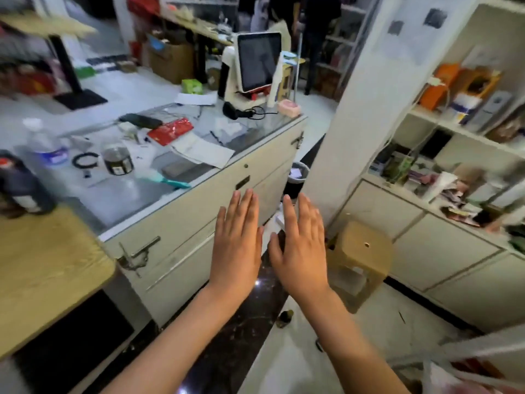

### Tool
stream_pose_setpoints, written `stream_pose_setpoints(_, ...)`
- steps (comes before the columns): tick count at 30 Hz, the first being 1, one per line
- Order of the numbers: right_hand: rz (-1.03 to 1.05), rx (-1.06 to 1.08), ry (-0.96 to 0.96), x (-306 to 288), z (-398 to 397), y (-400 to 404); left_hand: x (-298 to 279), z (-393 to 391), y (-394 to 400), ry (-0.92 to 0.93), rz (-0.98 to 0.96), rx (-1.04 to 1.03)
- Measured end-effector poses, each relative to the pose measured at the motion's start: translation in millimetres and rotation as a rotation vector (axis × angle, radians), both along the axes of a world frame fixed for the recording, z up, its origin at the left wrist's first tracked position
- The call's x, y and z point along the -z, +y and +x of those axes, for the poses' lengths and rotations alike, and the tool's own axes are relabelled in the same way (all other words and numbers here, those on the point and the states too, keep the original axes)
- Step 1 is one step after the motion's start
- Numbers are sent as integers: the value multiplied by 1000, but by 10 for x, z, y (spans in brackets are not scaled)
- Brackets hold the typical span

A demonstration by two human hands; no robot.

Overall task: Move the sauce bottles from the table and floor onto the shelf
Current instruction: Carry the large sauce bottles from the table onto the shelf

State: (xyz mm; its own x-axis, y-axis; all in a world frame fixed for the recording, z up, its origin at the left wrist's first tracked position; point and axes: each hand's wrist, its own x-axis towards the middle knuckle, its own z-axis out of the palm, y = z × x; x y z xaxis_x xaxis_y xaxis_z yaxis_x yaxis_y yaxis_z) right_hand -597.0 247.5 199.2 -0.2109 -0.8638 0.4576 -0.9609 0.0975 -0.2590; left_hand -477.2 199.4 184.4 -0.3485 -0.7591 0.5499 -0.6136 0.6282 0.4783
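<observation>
- Counter (199, 211), glass-topped with cream drawer fronts, is filling the left half of what I am seeing, with papers, a red packet (170, 131) and a teal brush (170, 182) lying on it.
- Shelving (443, 123), white and cluttered with boxes, is standing along the right side above closed cabinets.
- Wooden table (48, 268) is sitting at my lower left, butted up just beside the counter.
- Screen (258, 62) on a white stand is resting at the counter's far end.
- Stool (358, 257), tan plastic, is standing on the floor near the cabinets.
- My left hand (235, 240) is hovering flat, back upward, fingers straight and together, gripping nothing.
- My right hand (302, 245) is hovering just beside it in the same flat pose, also holding nothing.
- Dark sauce bottle (21, 186) is standing at the far left edge where table and counter meet, well apart from both hands; it is blurred.
- Clear water bottle (45, 146) is standing just behind it.
- Dark jar (118, 160) is sitting near a black ring (85, 160) on the glass.
</observation>
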Motion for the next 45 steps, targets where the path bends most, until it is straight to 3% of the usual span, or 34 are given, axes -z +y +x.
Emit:
stream_pose_setpoints(11,127,-539,-10,462,2079,-815,386,2203,-220,-58,123,-506)
stream_pose_setpoints(23,202,-949,-113,670,3290,-1921,604,3201,-729,-167,285,-874)
stream_pose_setpoints(30,302,-1041,-191,816,3676,-2667,642,3529,-1442,-89,380,-1044)
stream_pose_setpoints(35,393,-1040,-227,929,4167,-3129,715,4034,-1890,-12,405,-1025)
stream_pose_setpoints(40,454,-969,-269,1064,4758,-3635,845,4661,-2536,83,439,-973)
stream_pose_setpoints(45,586,-753,-488,1261,5105,-4182,1014,5020,-3217,241,526,-861)
